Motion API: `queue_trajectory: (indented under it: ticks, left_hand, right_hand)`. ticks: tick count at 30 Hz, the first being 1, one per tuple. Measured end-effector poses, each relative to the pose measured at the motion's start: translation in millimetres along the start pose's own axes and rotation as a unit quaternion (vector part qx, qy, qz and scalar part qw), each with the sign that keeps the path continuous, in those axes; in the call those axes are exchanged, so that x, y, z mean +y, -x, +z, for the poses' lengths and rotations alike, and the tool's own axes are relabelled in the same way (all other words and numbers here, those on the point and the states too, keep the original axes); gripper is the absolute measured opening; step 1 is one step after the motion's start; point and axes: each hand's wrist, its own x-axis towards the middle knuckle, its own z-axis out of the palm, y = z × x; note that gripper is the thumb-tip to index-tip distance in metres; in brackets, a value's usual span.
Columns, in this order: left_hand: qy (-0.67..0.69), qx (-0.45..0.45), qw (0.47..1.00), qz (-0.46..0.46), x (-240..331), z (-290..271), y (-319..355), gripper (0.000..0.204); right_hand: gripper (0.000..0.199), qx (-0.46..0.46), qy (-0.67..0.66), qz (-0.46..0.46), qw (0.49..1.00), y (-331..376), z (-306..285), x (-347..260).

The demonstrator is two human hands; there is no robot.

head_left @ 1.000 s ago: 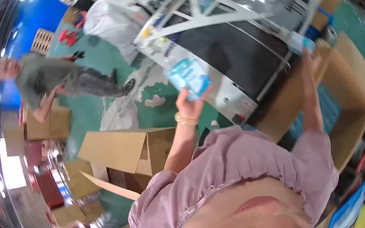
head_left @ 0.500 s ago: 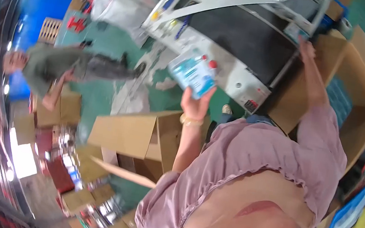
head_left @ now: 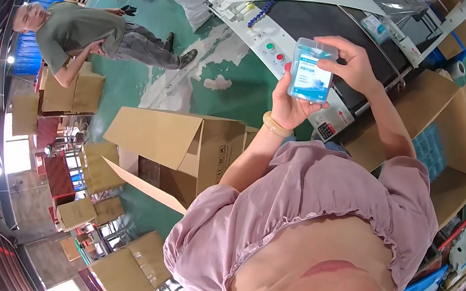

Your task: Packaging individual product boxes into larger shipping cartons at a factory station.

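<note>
A small clear plastic box with a blue and white label (head_left: 312, 71) is held up in front of me by both hands. My left hand (head_left: 288, 107) cradles it from below, a pale bangle on that wrist. My right hand (head_left: 352, 64) grips its top right corner with the fingers curled over the edge. Behind the box runs a black conveyor belt (head_left: 331, 24) in a white frame with coloured buttons.
An open cardboard box (head_left: 174, 148) stands on the green floor at my left. Another open carton (head_left: 459, 139) holding blue packs is at my right. A person in a green shirt (head_left: 80, 30) leans on stacked cartons far left. More cartons lie along the lower left.
My right hand has come back from the conveyor and taken hold of the box, which is now raised higher and held by both hands. The view has tilted.
</note>
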Motion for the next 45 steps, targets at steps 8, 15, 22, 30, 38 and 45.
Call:
queue_trajectory:
  ticks: [8,15,22,30,38,45]
  left_hand:
    - [0.019,-0.022,0.999,-0.017,-1.6,9.1,-4.7,0.062]
    - [-0.027,-0.007,0.999,-0.043,2.2,8.7,-10.9,0.060]
    - [-0.185,0.008,0.982,-0.026,3.8,1.3,-25.9,0.056]
    - [-0.831,-0.024,0.470,0.297,0.4,17.6,-36.5,0.079]
    - [-0.790,0.067,0.571,0.215,-6.2,-46.5,-10.0,0.067]
    - [-0.766,0.200,0.607,0.067,1.2,-72.2,29.0,0.049]
  right_hand:
    - [0.027,0.060,-0.088,0.033,0.994,0.0,2.0,4.3]
    - [0.030,0.072,-0.141,0.052,0.986,4.2,10.1,-14.3]
    - [0.035,0.118,-0.065,0.009,0.991,17.2,-3.4,-7.1]
    - [0.056,0.061,-0.087,0.134,0.985,48.1,-34.9,40.6]
    - [0.054,0.576,-0.026,0.238,0.782,114.0,-175.7,149.1]
    - [0.053,0.664,0.053,0.396,0.632,123.0,-225.0,220.1]
